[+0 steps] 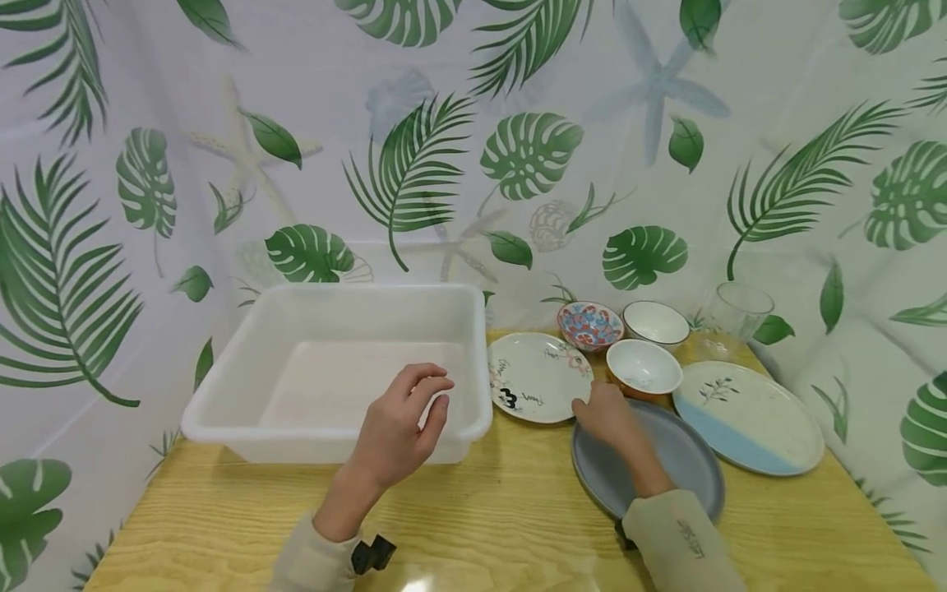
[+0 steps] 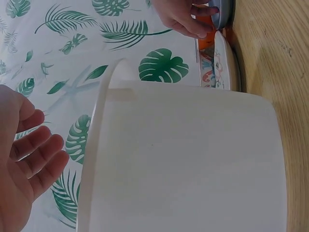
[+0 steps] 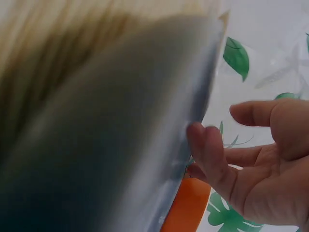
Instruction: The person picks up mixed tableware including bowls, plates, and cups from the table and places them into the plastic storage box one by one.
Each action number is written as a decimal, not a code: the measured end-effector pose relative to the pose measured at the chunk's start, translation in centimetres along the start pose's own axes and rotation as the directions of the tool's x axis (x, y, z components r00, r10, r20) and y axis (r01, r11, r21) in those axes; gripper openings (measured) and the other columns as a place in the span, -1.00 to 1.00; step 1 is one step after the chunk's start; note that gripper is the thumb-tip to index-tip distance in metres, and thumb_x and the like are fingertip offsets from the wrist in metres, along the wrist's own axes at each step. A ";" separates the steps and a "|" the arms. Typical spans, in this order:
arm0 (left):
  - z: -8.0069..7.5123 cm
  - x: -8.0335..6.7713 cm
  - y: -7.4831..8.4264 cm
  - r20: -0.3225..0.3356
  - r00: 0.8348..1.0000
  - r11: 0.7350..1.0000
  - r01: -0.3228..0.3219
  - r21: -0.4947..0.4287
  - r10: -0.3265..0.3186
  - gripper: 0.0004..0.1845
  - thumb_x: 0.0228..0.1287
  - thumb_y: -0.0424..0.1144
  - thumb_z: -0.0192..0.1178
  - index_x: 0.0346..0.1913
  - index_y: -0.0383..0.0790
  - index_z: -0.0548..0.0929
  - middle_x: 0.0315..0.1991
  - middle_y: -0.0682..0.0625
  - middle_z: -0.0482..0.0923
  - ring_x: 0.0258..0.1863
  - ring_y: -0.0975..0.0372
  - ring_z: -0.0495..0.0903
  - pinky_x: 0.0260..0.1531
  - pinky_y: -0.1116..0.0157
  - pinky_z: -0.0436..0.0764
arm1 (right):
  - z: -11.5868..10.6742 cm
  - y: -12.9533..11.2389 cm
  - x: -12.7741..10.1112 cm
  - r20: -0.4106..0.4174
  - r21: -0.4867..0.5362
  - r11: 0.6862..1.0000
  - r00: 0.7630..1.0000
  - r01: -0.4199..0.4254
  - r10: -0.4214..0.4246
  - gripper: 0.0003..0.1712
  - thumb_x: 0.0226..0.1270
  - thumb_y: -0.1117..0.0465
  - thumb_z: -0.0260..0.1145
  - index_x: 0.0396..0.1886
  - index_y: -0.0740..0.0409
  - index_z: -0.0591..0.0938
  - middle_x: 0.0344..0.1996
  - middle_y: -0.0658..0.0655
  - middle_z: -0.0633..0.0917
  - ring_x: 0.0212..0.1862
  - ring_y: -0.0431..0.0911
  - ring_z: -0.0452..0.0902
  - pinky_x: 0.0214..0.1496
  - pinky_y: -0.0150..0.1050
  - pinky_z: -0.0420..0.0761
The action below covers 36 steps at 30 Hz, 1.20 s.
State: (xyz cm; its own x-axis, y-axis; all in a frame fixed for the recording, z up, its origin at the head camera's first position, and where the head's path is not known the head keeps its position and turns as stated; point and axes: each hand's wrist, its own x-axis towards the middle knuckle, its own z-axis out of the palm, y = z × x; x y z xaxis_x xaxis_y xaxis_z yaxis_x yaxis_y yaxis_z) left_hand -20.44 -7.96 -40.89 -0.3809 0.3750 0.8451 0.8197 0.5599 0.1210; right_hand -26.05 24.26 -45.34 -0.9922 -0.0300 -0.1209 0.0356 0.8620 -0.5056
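right hand [image 1: 610, 415] lies over the far left rim of the grey plate [image 1: 688, 460], fingers loosely spread and only slightly bent; in the right wrist view the fingertips [image 3: 203, 145] touch the plate's edge while the thumb stands clear above it, so nothing is pinched. left hand [image 1: 403, 427] hovers at the near right corner of the white plastic tub [image 1: 222, 395], fingers relaxed and a little curled, holding nothing; the left wrist view shows its palm just beside the tub's outer wall, with no contact that can be made out. grey plate sits on the wooden table [image 1: 481, 510] near the front right, under the right forearm. just beyond the right hand stands an orange-sided bowl [image 1: 644, 367], almost against the fingers, and to its left a small printed plate [image 1: 536, 376], close to the tub. a blue-and-white oval plate [image 1: 747, 415] overlaps the grey plate's right side. bare table lies in front, between the two forearms. farther back are a patterned bowl [image 1: 589, 325], a white bowl [image 1: 655, 322] and a clear glass [image 1: 734, 316] by the leaf-print backdrop [image 1: 473, 123].
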 end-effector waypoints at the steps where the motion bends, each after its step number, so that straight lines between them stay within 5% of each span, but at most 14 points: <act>1: 0.0 0.0 0.0 0.000 1.000 1.000 -0.003 0.001 0.003 -0.73 0.52 -0.26 -0.06 -0.11 -0.30 0.64 -0.04 -0.15 0.57 -0.45 0.17 0.58 -0.59 0.38 0.55 | 0.2 0.0 0.1 0.004 0.008 1.000 1.000 -0.009 0.009 -0.41 0.40 0.19 0.06 0.15 0.69 0.38 -0.02 0.59 0.54 -0.09 0.27 0.57 -0.16 0.04 0.60; 7: 0.1 0.0 0.1 0.007 1.000 1.000 -0.003 -0.005 0.003 -0.77 0.49 -0.28 -0.02 -0.12 -0.28 0.65 -0.08 -0.12 0.58 -0.47 0.21 0.57 -0.60 0.40 0.54 | 0.3 0.0 0.5 -0.003 0.110 0.994 1.000 -0.013 0.014 -0.61 0.36 0.23 0.08 0.00 0.50 0.49 -0.61 0.20 0.55 -0.73 -0.09 0.50 -0.67 -0.25 0.52; 9: 0.1 0.0 0.1 0.009 1.000 1.000 -0.004 -0.008 0.004 -0.80 0.46 -0.31 0.00 -0.12 -0.27 0.65 -0.10 -0.10 0.59 -0.52 0.24 0.55 -0.62 0.42 0.52 | 0.1 0.0 0.7 0.000 0.133 0.991 1.000 0.000 0.000 -0.69 0.34 0.26 0.06 -0.10 0.43 0.54 -0.73 0.12 0.51 -0.80 -0.14 0.45 -0.73 -0.28 0.50; 15: 0.4 -0.2 0.4 0.037 0.999 1.000 -0.016 -0.015 0.017 -0.83 0.40 -0.36 0.05 -0.13 -0.26 0.65 -0.11 -0.07 0.59 -0.57 0.28 0.51 -0.64 0.48 0.47 | -0.4 0.4 1.5 0.064 0.132 0.991 0.998 -0.022 0.013 -0.81 0.27 0.30 0.05 -0.29 0.35 0.55 -0.74 0.10 0.51 -0.76 -0.13 0.50 -0.72 -0.26 0.55; 22: 0.5 -0.4 0.8 0.050 0.999 1.000 0.004 -0.018 -0.003 -0.80 0.45 -0.31 0.00 -0.13 -0.27 0.65 -0.11 -0.07 0.59 -0.60 0.32 0.45 -0.67 0.50 0.43 | -0.1 0.9 2.8 0.074 0.238 0.960 0.988 -0.151 0.137 -0.82 0.14 0.35 0.03 -0.63 0.19 0.41 -0.70 0.12 0.53 -0.75 -0.16 0.48 -0.71 -0.31 0.52; 29: 0.6 -0.3 1.3 0.063 0.997 0.999 0.037 -0.036 -0.035 -0.82 0.42 -0.32 0.03 -0.11 -0.25 0.64 -0.09 -0.06 0.58 -0.63 0.36 0.36 -0.68 0.54 0.35 | 0.4 0.9 3.8 0.019 0.209 0.957 0.979 -0.201 0.201 -0.82 0.11 0.38 0.00 -0.46 0.38 0.53 -0.76 0.09 0.52 -0.79 -0.18 0.42 -0.75 -0.36 0.43; 36: 0.9 -0.2 1.3 0.056 0.998 0.999 0.022 -0.037 -0.020 -0.74 0.51 -0.25 -0.06 -0.10 -0.26 0.64 -0.08 -0.07 0.58 -0.61 0.34 0.42 -0.68 0.54 0.34 | 0.6 1.1 4.1 -0.004 0.112 0.963 0.969 -0.244 0.246 -0.78 0.13 0.37 -0.01 -0.58 0.31 0.55 -0.91 -0.01 0.45 -0.78 -0.17 0.40 -0.69 -0.36 0.35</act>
State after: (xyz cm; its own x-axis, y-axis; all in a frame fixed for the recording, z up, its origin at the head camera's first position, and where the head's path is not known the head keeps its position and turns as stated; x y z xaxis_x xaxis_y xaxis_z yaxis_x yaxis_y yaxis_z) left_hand -19.66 -6.63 -41.40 -0.4207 0.4043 0.8121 0.8264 0.5402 0.1591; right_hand -29.98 24.75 -46.93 -0.9535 0.1849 -0.2378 0.2895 0.7808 -0.5536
